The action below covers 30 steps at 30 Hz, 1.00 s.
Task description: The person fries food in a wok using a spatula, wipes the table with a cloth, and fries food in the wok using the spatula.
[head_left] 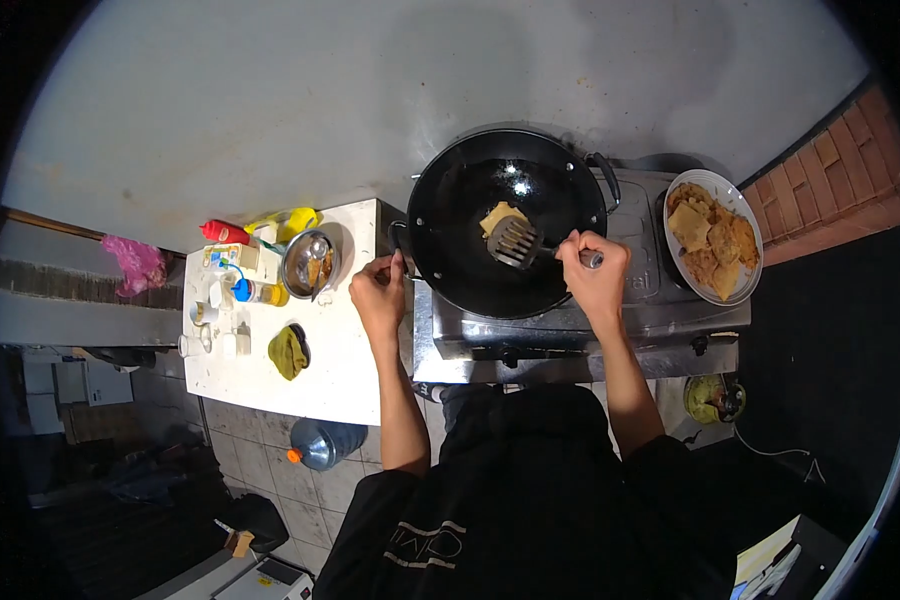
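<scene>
A large black wok [470, 270] sits on the stove, with a pale yellow square piece of food [500, 216] in its middle. My right hand [595, 268] is closed around the handle of a slotted spatula [516, 243], whose head lies against the near edge of that piece. At the wok's left side, my left hand [378, 295] is closed on the lower part of the loop handle [398, 238]; the fingertips are partly hidden.
Right of the wok stands a white oval plate [754, 270] heaped with fried food. A white table [350, 370] on the left holds a metal bowl [292, 275], several bottles and a green cloth [288, 352]. The metal stove [570, 345] has front knobs.
</scene>
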Available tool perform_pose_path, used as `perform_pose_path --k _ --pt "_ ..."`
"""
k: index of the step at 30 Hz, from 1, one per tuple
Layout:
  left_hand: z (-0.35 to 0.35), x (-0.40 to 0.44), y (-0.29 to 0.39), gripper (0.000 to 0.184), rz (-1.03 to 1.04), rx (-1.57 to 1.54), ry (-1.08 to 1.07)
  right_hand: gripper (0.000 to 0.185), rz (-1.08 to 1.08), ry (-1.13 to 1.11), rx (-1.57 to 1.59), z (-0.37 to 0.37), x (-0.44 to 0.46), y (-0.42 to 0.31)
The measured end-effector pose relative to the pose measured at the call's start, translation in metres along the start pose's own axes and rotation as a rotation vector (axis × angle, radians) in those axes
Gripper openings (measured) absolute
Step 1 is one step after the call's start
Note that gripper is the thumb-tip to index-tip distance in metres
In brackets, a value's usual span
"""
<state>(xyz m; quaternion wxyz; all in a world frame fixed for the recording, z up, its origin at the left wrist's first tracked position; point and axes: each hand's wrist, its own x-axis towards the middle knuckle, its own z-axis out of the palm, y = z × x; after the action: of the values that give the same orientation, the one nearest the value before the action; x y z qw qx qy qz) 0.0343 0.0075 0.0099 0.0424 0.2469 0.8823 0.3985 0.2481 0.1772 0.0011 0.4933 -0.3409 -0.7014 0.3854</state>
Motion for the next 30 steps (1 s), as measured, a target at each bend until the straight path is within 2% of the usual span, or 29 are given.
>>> perform_pose_path --k 2,8,14,27,29,30 --pt "0.000 0.000 0.002 0.032 -0.026 0.010 -0.011 0.031 0.154 -0.025 0.021 0.003 -0.002 0.003" --pt "0.003 0.000 -0.003 0.027 0.022 0.001 0.040 0.026 0.256 0.021 0.113 0.011 -0.001 0.008" --pt "0.002 -0.001 0.002 0.028 0.011 0.015 0.045 0.022 0.262 -0.055 0.042 0.008 0.011 -0.004" --pt "0.004 0.000 -0.003 0.028 0.038 0.011 0.058 0.025 0.234 -0.030 0.058 0.009 0.011 0.008" --pt "0.002 -0.001 0.001 0.027 0.008 0.011 0.050 0.029 0.384 0.001 0.101 0.007 0.012 0.002" --pt "0.002 0.000 0.000 0.027 0.007 0.014 0.054 0.029 0.384 -0.003 0.105 0.007 0.012 0.002"
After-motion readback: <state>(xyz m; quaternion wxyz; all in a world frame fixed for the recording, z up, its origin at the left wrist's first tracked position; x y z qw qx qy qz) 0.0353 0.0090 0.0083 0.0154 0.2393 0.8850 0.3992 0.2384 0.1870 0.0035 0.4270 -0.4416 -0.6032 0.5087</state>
